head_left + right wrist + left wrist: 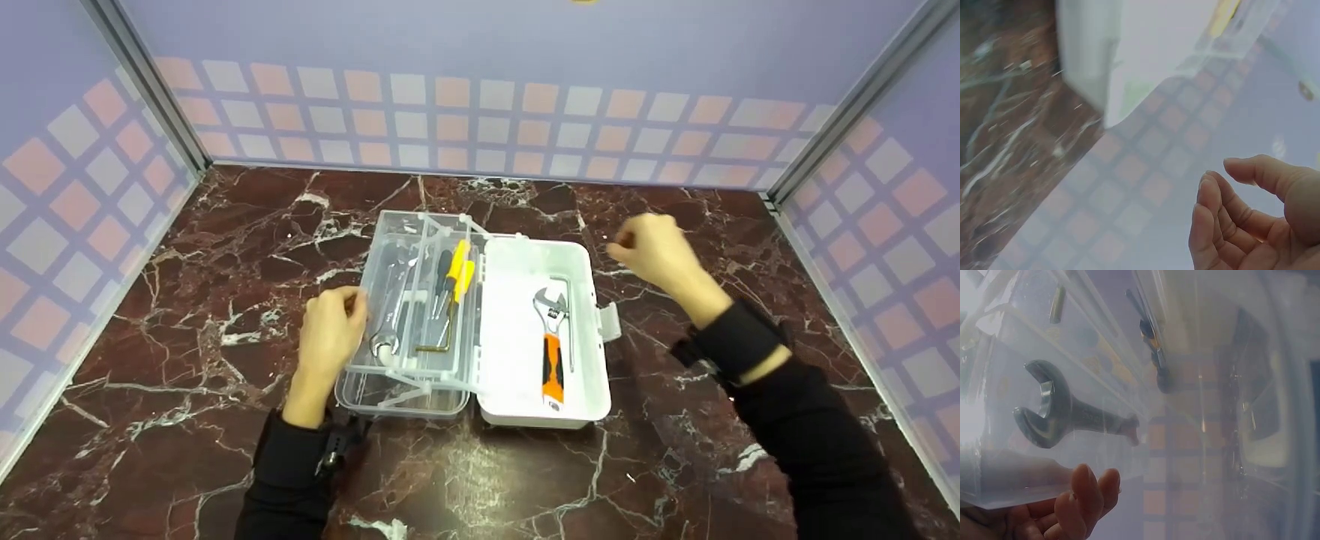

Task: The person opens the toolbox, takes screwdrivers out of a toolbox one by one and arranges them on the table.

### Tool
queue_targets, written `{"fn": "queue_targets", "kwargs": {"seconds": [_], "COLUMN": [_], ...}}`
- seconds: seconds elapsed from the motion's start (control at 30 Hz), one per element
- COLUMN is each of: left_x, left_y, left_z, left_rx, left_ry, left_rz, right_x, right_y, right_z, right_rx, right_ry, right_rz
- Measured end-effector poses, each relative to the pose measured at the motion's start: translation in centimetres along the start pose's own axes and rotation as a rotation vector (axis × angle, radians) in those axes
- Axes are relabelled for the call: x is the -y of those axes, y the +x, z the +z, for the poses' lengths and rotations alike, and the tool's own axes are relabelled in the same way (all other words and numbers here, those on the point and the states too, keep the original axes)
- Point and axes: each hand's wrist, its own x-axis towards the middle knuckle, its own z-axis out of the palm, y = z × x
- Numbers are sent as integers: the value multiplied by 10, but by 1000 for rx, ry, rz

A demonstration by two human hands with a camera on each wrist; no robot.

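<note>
My left hand is at the left edge of the toolbox's raised clear tray. In the left wrist view its bent fingers lie at the tray's edge, and part of the hand shows through the plastic, so it appears to pinch that edge. An open-ended wrench lies in the tray beside the hand. To the right of the toolbox, my right hand hangs in the air, fingers loosely bent and thumb apart, holding nothing. The white toolbox base holds an adjustable wrench with an orange-black handle and a long hex key.
Yellow-black screwdrivers and a brass-coloured hex key lie in the tray's compartments. The clear lid extends beneath the tray. A white latch sticks out at the right. Panels enclose the marbled table at the back and sides.
</note>
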Motion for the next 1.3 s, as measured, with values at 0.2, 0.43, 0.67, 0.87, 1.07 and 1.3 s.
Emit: {"fn": "queue_targets", "kwargs": {"seconds": [0.2, 0.43, 0.67, 0.87, 1.07, 1.3], "left_x": [0, 0, -2, -1, 0, -1], "left_y": [0, 0, 1, 0, 1, 0], "left_z": [0, -1, -2, -1, -1, -1], "left_rx": [-4, 15, 17, 8, 7, 13], "left_ry": [-5, -4, -6, -6, -7, -2], "left_rz": [2, -13, -5, 11, -2, -13], "right_x": [38, 67, 81, 91, 101, 106], "right_y": [15, 27, 38, 44, 48, 51], "right_z": [17, 42, 68, 88, 101, 111], "right_rx": [69, 129, 151, 179, 163, 184], "right_ry": [55, 77, 67, 65, 26, -5], "right_rz": [-20, -46, -99, -138, -201, -159]}}
